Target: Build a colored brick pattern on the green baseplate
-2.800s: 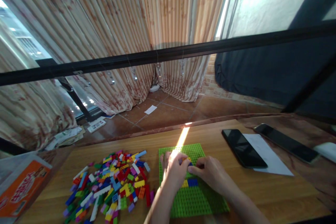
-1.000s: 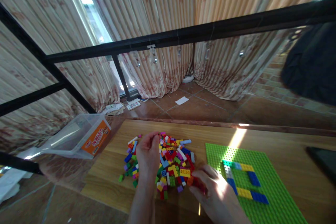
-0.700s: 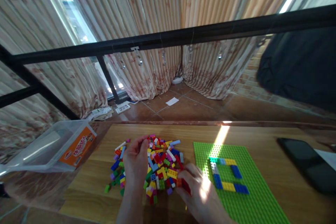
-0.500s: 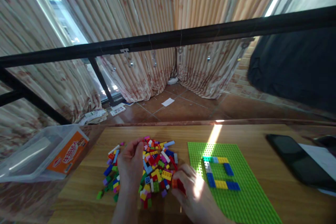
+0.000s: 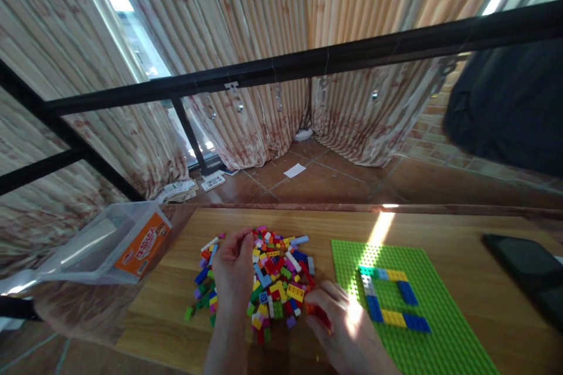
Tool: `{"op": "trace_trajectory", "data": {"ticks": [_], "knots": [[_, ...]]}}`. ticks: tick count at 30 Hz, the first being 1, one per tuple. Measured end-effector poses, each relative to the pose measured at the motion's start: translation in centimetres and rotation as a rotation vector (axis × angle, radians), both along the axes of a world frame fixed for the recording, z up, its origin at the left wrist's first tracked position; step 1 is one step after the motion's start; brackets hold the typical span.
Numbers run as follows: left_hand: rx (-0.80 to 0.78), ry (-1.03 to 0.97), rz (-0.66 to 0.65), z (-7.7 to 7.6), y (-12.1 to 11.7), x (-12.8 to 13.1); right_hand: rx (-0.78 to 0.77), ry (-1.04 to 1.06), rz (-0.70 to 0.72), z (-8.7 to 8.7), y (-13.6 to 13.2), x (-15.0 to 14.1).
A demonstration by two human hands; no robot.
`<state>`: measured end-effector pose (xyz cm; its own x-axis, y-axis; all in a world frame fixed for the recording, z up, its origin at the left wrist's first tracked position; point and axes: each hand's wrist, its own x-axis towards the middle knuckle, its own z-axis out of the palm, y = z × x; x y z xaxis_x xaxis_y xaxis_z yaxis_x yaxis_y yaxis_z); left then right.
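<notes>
A pile of mixed toy bricks (image 5: 277, 272) is spread over the wooden table (image 5: 158, 304). My left hand (image 5: 234, 272) is over its left part, thumb and fingertips pinched together at the far edge; whatever they grip is hidden. At the near right of the pile, my right hand (image 5: 341, 319) is closed around a red brick (image 5: 322, 317), with an orange part showing beside the thumb. Right of that hand lies a green baseplate (image 5: 444, 304). Blue, yellow, white and teal bricks (image 5: 393, 317) form an angular outline on it, open at part of the right side.
A clear plastic box (image 5: 105, 246) with an orange label is at the left, beside the table. On the right end of the table lies a dark tablet-like device (image 5: 523, 269). A black metal rail (image 5: 290, 67) crosses beyond the table, in front of curtains (image 5: 229, 12).
The view has swung left, so everything sits farther right in the picture. Both hands keep about the same places at the pile, the right still holding the red brick.
</notes>
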<state>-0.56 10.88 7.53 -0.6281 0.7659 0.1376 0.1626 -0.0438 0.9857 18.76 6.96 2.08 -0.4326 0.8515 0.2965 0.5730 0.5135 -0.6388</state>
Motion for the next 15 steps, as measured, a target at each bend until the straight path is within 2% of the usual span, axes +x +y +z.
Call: {"op": "trace_trajectory", "data": {"ticks": [10, 15], "knots": [[0.039, -0.030, 0.005, -0.2, -0.2, -0.8, 0.094, 0.084, -0.029, -0.3, 0.4, -0.8], [0.058, -0.074, 0.006, -0.1, -0.3, -0.8, 0.155, -0.019, 0.038, -0.5, 0.0, -2.4]]}}
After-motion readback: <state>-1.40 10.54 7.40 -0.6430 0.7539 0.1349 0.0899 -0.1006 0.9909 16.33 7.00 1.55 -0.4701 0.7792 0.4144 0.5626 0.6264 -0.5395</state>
